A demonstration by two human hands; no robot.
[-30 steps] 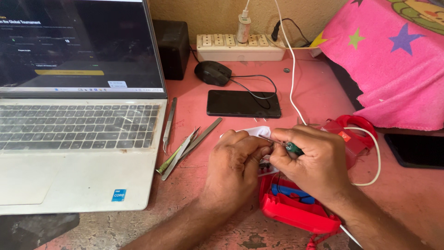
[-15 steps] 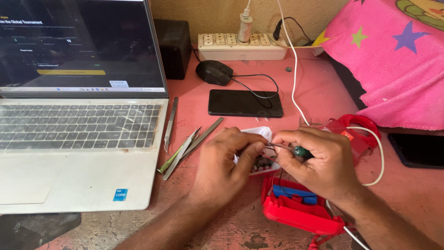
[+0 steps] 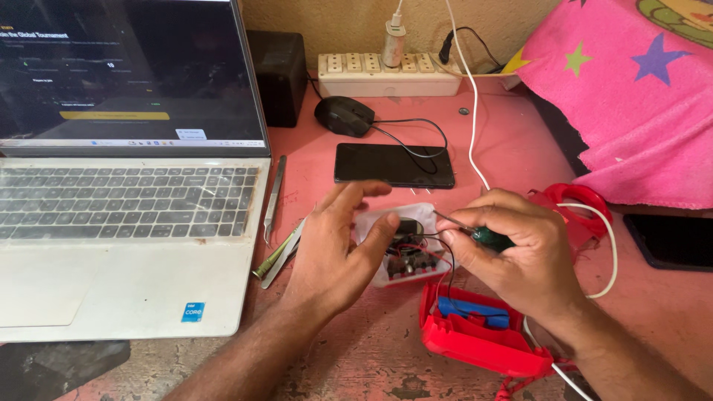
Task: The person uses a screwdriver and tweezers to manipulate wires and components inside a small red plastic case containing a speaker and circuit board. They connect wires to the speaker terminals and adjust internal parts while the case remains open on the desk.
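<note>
Head view: we note our left hand (image 3: 334, 249) has opened off the white module (image 3: 405, 245), while our right hand (image 3: 512, 256) stays clamped on the screwdriver (image 3: 483, 236) at centre.

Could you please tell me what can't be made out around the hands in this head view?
- Small opened device: mostly covered by left hand; parts too small to identify.
- Screwdriver: handle wrapped by right hand; tip contact unclear.
- Red casing: underside hidden.
- Dark slab: cut by right edge.
</note>
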